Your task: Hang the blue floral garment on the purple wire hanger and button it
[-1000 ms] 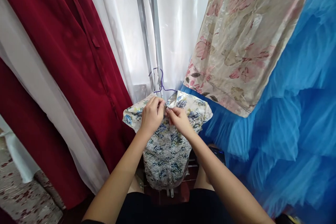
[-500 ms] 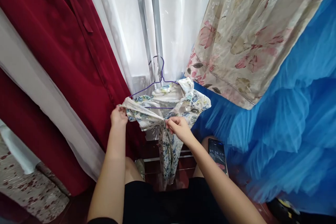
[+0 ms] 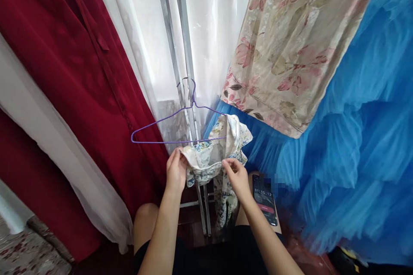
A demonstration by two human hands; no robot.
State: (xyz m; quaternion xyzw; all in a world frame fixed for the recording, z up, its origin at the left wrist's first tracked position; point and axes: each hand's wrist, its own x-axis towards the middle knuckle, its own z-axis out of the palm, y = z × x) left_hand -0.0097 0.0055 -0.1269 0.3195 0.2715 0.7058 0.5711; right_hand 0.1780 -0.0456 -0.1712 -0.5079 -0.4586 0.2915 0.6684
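A purple wire hanger [image 3: 158,142] hangs by its hook at the metal rack posts. Over its right end sits a white floral garment [image 3: 206,172] with blue and yellow print; the hanger's left end is bare. My left hand [image 3: 177,168] pinches the garment's left edge, below the hanger's lower bar. With thumb and fingertips, my right hand [image 3: 235,174] grips the garment's edge near its middle. The lower part of the garment dangles behind and beneath my right hand, partly hidden.
Metal posts [image 3: 180,43] stand ahead before a white curtain [image 3: 213,21]. Dark red cloth [image 3: 106,107] hangs at left. A beige floral cloth [image 3: 284,51] and blue tulle [image 3: 342,137] fill the right. A phone [image 3: 264,200] rests on my right thigh.
The garment's left side has come off the hanger's left end, which now shows bare. My left hand has moved right and down with the edge; my right hand has shifted right and slightly lower.
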